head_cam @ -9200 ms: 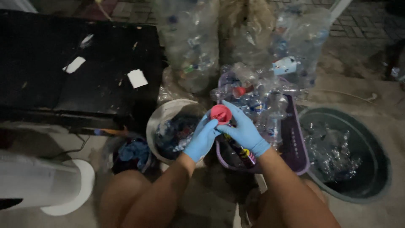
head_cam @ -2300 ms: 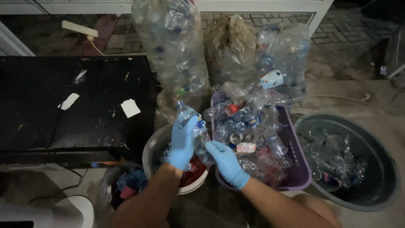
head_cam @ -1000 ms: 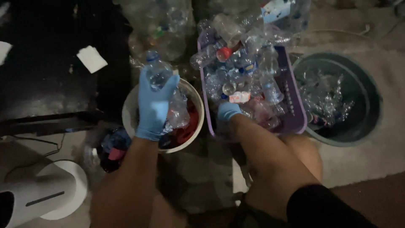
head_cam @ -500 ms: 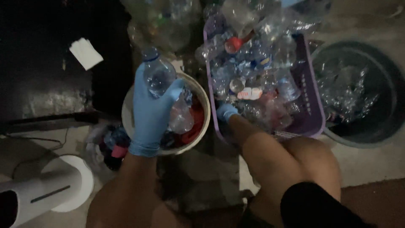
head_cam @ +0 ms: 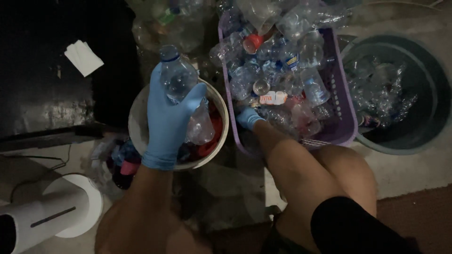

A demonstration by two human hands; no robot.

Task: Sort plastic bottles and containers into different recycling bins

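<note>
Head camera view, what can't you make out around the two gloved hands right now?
- Right hand: fingers buried among bottles in the purple basket; any grasp is hidden.
- White bucket: contents mostly covered by the left hand and its clear bottle.
- Grey tub: cut off by the right edge, dark inside.

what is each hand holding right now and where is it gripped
The left hand grips a clear plastic bottle around its body, cap end up. The right hand reaches into the purple basket of bottles; whether it holds anything cannot be told.

Blue-gloved hands (head_cam: pixel 167 117), purple basket (head_cam: pixel 340 101), white bucket (head_cam: pixel 139 110), red cap (head_cam: pixel 252 43)
</note>
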